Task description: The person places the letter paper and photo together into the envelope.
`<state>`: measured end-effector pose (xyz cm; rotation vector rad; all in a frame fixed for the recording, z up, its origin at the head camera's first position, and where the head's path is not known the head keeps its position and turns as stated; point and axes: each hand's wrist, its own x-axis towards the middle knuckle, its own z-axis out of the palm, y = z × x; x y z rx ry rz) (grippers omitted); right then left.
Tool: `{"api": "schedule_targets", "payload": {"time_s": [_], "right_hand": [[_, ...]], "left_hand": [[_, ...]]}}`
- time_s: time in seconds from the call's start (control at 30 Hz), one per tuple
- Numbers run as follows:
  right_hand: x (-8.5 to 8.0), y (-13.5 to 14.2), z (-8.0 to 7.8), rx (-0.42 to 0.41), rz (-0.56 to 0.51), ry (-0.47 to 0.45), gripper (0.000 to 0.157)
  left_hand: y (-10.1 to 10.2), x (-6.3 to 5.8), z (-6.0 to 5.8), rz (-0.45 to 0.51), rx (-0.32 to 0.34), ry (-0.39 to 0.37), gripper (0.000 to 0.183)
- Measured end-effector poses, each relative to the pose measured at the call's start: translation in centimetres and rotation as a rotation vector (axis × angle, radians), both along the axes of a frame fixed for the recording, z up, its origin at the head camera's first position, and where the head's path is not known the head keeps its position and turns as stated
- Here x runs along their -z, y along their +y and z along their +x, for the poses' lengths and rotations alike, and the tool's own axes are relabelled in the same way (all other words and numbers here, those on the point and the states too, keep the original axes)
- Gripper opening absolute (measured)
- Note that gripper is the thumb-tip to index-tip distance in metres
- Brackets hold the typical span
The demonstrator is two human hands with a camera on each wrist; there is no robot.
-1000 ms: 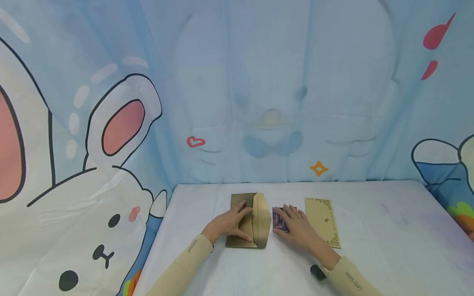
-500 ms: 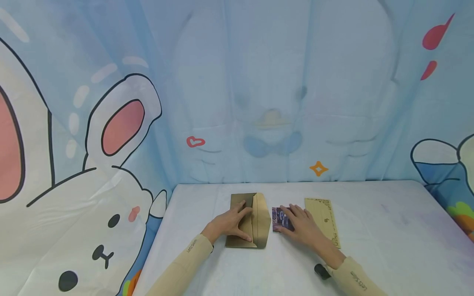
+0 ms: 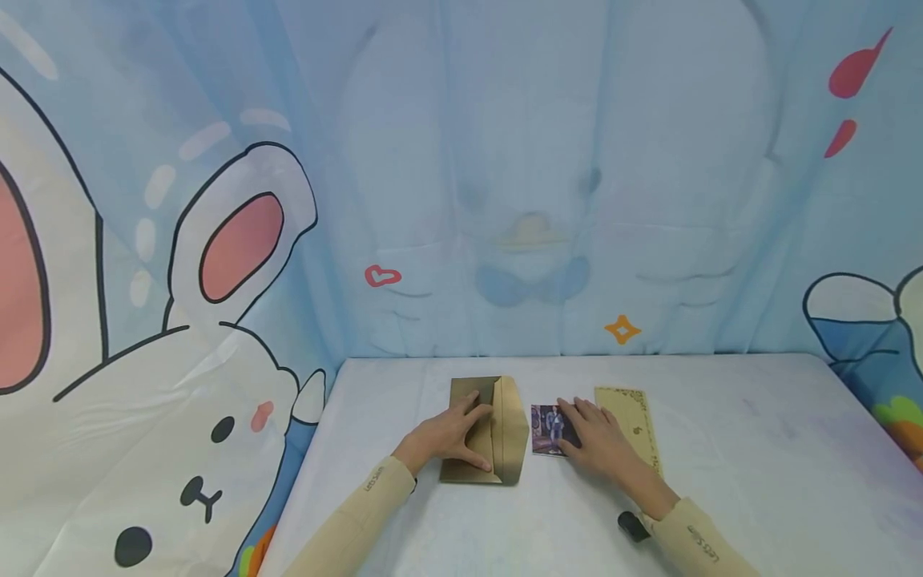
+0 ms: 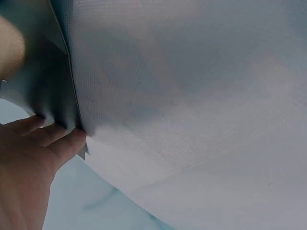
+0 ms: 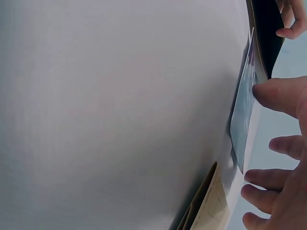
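My left hand lies with spread fingers on a brown paper envelope, whose pointed flap is folded out to the right. In the left wrist view its fingertips rest close to the envelope's edge. Right of the envelope, a small photo print showing a standing figure lies on the table. My right hand reaches over the photo's right part and hides it. In the right wrist view the thumb touches the photo's glossy face, while the other fingers stay apart near its far edge.
A cream card with ornate brown corners lies to the right, partly behind my right hand. A small black object sits at my right wrist. White cloth covers the table, and a blue cartoon-printed curtain hangs behind it.
My right hand has shifted rightward across the photo, so more of its picture shows. The photo, the envelope and my left hand stay in place.
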<state>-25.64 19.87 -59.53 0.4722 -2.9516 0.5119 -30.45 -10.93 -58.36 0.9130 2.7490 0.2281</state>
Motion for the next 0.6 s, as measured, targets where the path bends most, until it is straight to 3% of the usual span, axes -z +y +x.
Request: {"api": "schedule_targets", "payload": {"time_s": [0.6], "right_hand": [[0.3,0.0,-1.3,0.022,0.012,-0.115,0.088]], "left_hand": [[-0.1,0.2,-0.1,0.001,0.006,0.001,0.103]]}}
